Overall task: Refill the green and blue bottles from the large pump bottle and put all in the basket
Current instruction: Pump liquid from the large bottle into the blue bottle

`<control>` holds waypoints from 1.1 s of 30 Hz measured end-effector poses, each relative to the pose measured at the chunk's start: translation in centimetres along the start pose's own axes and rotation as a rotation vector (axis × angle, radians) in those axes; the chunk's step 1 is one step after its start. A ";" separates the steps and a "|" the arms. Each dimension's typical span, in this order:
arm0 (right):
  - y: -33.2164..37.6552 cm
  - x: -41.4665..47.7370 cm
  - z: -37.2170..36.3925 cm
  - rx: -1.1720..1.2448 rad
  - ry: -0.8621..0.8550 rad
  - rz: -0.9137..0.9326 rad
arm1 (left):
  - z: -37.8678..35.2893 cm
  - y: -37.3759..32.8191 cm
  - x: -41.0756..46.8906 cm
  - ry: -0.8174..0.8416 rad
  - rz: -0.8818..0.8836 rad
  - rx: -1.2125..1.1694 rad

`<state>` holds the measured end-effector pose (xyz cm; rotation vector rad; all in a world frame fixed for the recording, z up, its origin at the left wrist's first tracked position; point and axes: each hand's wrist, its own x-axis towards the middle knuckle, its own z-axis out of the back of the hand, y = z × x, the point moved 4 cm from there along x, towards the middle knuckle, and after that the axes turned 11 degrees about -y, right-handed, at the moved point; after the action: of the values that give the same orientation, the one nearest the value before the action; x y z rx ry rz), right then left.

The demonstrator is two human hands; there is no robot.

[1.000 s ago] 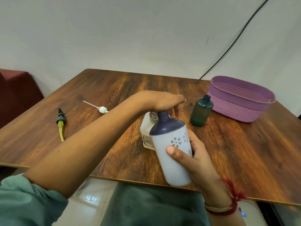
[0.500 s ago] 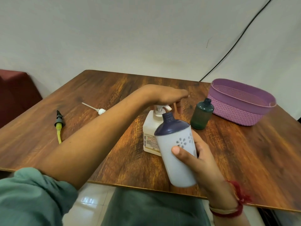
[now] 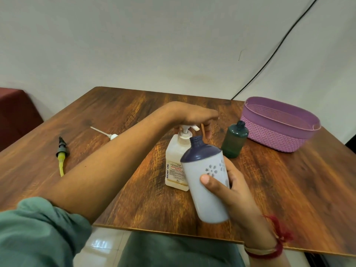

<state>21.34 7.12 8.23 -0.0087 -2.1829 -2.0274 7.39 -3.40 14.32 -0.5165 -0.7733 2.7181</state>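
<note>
Blue bottle (image 3: 206,182): uncapped, tilted with the neck toward 11 o'clock, held off the counter (image 3: 289,189) near its front edge. The right grip (image 3: 237,191) is wrapped round its body, thumb on the front. Contents cannot be read through the opaque wall.

Pump bottle (image 3: 176,166): upright at centre, spout just behind the blue neck. The left grip (image 3: 194,116) is laid flat over the pump head, holding nothing; contact cannot be confirmed.

Green bottle (image 3: 234,141): upright at 2 o'clock of the pump bottle, fill level not legible. Basket (image 3: 277,128): just beyond it, by the right edge.

At 9 to 10 o'clock, well apart, a yellow-tubed nozzle (image 3: 61,157) and a white dip tube (image 3: 107,132) are lying. Bare wood is noted at 4 o'clock.
</note>
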 end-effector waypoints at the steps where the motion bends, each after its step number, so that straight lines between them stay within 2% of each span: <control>1: 0.0 0.0 0.0 0.005 0.001 -0.002 | 0.0 0.0 0.1 0.009 -0.005 0.002; 23: -0.2 2.0 0.3 0.016 -0.018 -0.012 | 0.0 -0.2 0.9 0.046 -0.042 0.019; 26: -0.2 2.0 0.3 0.021 -0.019 -0.017 | -0.1 -0.4 0.9 0.022 -0.055 0.082; 33: -0.2 1.5 0.7 0.006 -0.023 -0.046 | -0.5 -0.4 1.0 0.005 -0.066 0.036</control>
<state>19.77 7.65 8.21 0.0188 -2.2232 -2.0551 6.79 -2.51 13.83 -0.4802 -0.7256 2.6636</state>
